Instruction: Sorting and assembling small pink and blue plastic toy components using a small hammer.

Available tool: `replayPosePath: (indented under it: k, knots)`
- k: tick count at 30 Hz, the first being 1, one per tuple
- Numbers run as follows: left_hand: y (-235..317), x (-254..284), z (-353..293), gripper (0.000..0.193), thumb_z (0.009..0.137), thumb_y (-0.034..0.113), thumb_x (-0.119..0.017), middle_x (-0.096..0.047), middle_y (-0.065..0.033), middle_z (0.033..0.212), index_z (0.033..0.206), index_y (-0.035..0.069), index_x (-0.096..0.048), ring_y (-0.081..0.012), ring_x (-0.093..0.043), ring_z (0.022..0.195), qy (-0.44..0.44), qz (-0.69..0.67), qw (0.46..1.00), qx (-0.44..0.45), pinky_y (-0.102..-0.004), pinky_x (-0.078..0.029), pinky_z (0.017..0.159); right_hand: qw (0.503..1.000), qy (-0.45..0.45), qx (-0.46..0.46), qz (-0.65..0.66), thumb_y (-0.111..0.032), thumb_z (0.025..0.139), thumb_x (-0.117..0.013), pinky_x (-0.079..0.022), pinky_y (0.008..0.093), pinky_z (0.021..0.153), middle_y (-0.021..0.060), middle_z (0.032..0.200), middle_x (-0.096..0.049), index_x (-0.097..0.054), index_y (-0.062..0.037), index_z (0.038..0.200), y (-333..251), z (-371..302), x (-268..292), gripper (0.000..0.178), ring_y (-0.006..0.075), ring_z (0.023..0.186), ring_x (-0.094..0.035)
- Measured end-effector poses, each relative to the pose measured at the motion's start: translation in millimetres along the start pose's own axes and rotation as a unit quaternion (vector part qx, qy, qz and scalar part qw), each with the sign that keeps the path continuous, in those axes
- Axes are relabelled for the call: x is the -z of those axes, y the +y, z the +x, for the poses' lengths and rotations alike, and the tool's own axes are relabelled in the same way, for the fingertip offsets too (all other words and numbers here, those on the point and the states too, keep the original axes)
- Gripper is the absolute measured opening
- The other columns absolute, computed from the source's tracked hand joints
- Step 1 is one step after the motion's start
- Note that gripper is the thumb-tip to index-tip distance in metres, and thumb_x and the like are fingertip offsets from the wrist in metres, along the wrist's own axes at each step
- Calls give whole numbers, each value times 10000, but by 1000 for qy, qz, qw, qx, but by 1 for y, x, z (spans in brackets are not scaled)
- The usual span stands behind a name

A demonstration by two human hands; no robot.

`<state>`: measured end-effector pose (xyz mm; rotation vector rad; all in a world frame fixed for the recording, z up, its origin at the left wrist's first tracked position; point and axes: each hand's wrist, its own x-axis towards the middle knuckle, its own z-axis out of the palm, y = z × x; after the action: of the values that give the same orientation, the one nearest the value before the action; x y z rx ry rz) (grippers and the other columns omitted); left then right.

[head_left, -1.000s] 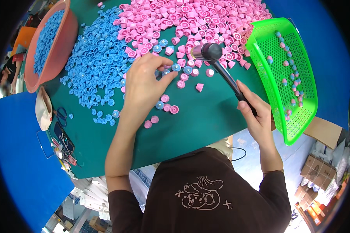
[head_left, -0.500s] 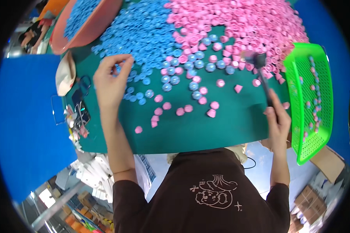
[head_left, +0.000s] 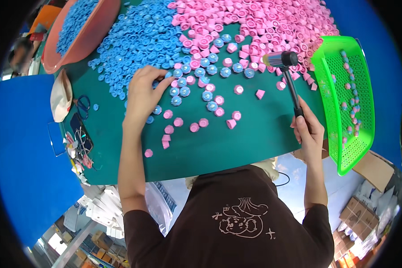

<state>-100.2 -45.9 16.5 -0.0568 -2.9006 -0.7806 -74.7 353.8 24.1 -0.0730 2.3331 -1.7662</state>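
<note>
My left hand (head_left: 144,91) is closed in a pinch, its fingertips on a small round blue cap (head_left: 168,75) at the left end of a cluster of paired pieces. Its other fingers curl beside the cap. In that cluster, blue caps sit on pink tapered pieces, such as one blue-topped piece (head_left: 207,95). With my right hand (head_left: 309,128) I grip the black handle of a hammer (head_left: 291,87). The hammer's cylindrical head is raised near the pink pieces. Several loose pink pieces (head_left: 194,127) lie between my hands.
A blue cap pile (head_left: 134,35) and a pink piece pile (head_left: 263,27) cover the green table's far side (head_left: 201,156). An orange-pink basin (head_left: 96,33) of caps is far left. A green basket (head_left: 335,116) with paired pieces stands right. Scissors (head_left: 83,106) and a phone (head_left: 78,125) lie left.
My left hand has moved right from the blue pile's edge to the paired pieces. The hammer, blurred before, now appears sharp in my right hand. The whole view has shifted slightly.
</note>
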Motion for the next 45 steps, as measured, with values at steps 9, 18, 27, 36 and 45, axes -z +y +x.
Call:
replayPosePath:
  k: [9,18,27,36,45]
  knots:
    - [-7,-1,1,195,788,214,-761,-614,-67,726,814,31,-698,-245,-584,724,53,27,992,115,-382,-451,701,999,-21,-34,-22,-166,970,-602,-430,206,637,15,893,-638,-559,-66,1367,-8,-10,-1,412,65,719,-527]
    - [-3,10,3,172,816,187,-735,-649,-77,764,843,18,-714,-228,-616,744,18,5,982,189,-336,-468,664,996,-60,-24,-58,-159,965,-608,-481,242,749,80,1005,-681,-582,-43,1335,-9,-23,-2,389,92,778,-580]
    - [-18,5,-2,191,797,173,-739,-677,-104,866,915,24,-721,-258,-641,796,34,14,999,30,-359,-494,742,979,-93,89,-159,-96,927,-607,-438,221,682,42,849,-625,-577,5,1321,-14,-34,-6,408,97,736,-546]
    - [-4,-2,2,216,791,225,-737,-683,-97,843,885,33,-711,-272,-643,822,37,87,992,83,-390,-495,752,946,-194,94,-241,-46,889,-637,-419,326,606,97,721,-527,-613,-84,1305,-34,-46,-14,419,183,628,-491]
    - [74,-4,-55,192,756,118,-784,-688,-33,863,934,79,-724,-144,-565,684,147,-92,982,80,-280,-446,573,965,-141,49,-217,-71,916,-629,-418,293,632,88,757,-562,-599,-52,1312,-16,-52,2,398,159,660,-495]
